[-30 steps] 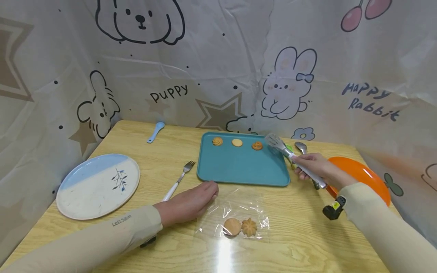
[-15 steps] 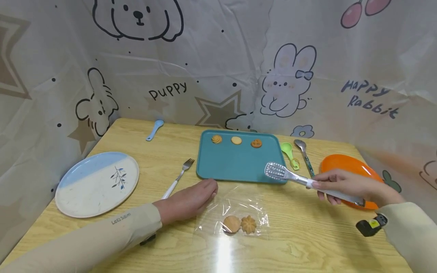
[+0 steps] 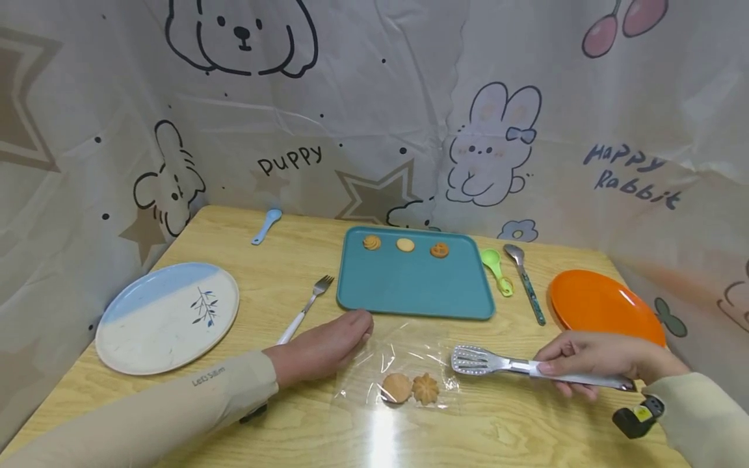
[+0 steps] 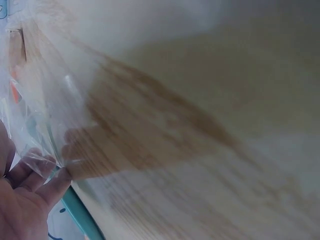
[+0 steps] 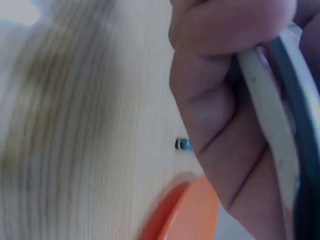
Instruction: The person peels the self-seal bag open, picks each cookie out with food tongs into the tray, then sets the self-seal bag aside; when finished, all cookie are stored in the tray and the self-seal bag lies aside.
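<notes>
My right hand (image 3: pixel 603 364) grips a pair of metal tongs (image 3: pixel 521 367) by the handles; the slotted head points left, just right of a clear plastic bag (image 3: pixel 409 344). Two cookies lie inside the bag: a round one (image 3: pixel 396 388) and a flower-shaped one (image 3: pixel 426 389). My left hand (image 3: pixel 328 344) is at the bag's upper left corner, and in the left wrist view its thumb and fingers pinch the clear film (image 4: pixel 40 135). Behind the bag, a teal tray (image 3: pixel 415 286) carries a swirl cookie (image 3: pixel 371 242), a pale oval cookie (image 3: pixel 405 245) and a pretzel-shaped cookie (image 3: pixel 439 250) along its far side.
A fork (image 3: pixel 307 309) lies left of the tray, partly behind my left hand. Farther left are a blue-and-white plate (image 3: pixel 158 331) and a blue spoon (image 3: pixel 267 226). Right of the tray lie a green spoon (image 3: pixel 494 263), a metal spoon (image 3: pixel 526 286) and an orange plate (image 3: pixel 603 302).
My right hand has brought the tongs from the tray's far right corner toward me, down beside the bag. My left hand has stayed at the bag's corner.
</notes>
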The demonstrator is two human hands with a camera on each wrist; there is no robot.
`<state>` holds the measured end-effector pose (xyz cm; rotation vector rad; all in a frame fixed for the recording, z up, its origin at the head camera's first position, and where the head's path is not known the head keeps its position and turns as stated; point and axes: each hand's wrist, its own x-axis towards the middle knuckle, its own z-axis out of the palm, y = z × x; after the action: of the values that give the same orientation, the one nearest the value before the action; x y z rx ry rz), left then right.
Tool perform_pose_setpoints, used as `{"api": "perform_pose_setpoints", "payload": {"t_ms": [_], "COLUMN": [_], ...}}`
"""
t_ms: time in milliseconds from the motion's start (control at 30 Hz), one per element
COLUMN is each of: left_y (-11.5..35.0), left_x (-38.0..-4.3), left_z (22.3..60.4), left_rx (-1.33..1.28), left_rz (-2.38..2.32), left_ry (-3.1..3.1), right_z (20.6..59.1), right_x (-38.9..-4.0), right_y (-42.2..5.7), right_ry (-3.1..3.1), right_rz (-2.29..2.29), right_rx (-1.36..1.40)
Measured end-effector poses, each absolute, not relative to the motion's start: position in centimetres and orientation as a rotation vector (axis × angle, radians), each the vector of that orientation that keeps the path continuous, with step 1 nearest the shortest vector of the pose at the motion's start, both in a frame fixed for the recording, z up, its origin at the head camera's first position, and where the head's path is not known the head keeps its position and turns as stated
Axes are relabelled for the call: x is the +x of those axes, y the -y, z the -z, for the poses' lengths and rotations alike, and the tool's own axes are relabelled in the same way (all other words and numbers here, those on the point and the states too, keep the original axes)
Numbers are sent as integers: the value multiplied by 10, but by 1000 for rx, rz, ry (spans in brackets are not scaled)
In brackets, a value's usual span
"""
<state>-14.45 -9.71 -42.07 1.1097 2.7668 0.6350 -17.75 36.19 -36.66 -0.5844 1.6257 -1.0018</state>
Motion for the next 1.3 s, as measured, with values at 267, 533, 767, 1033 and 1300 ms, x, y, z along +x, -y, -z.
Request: {"api": "perform_pose_setpoints", "payload": {"t_ms": [267,533,767,1033,1300], "left_y": [97,97,97,97,97], "left_x": [-145,-144,-144,-144,-144], "left_z": [423,418,419,421,420], "left_rx": [1115,1092,1105,1102,1079], "left_rz": [-635,-628,-631,-642,-621], "left_ry": [-2777,-2768,-2767,-2766,-2763], "right_z": [371,372,375,375,379], "right_x": [-175,-178,-184,-184,-182], "right_y": [-340,-327,-323,-313,-308], "right_ry": [-1582,-1526,-1572,-1710,-1750], "right_rz": [957,976,971,936,992], "right_rx": [-524,-527,-642,-666,-731]}}
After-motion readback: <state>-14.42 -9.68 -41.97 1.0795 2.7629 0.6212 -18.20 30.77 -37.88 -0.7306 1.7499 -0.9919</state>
